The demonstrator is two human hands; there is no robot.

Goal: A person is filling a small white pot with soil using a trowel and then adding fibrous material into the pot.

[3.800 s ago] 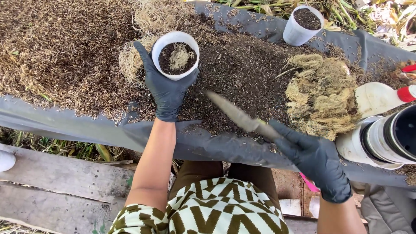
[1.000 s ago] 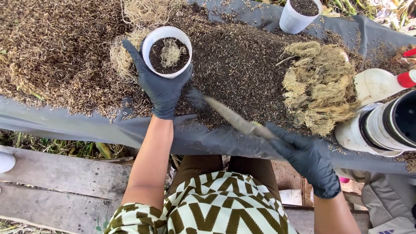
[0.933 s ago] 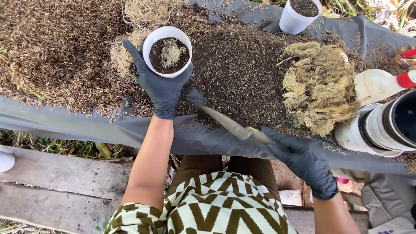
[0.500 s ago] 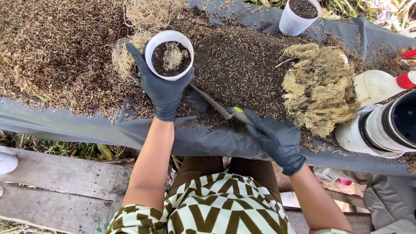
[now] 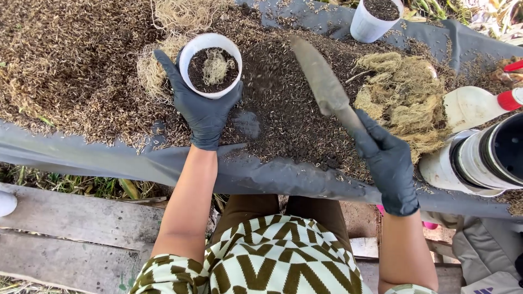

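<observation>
We see the left hand, in a dark glove, wrapped around the near side of a small white pot that sits on the dark sheet covering the surface, toward its left half. The pot holds dark soil with a pale tuft of roots on top. Our right hand, also gloved, is closed around the handle of a trowel near the front edge of the surface; its worn metal blade points up and away, raised above the heap of dark soil spread across the middle. Just right of the blade lies a clump of pale moss. A second white pot filled with soil stands at the far edge. Stacked white pots lie on their side at the right edge, beside the right hand
</observation>
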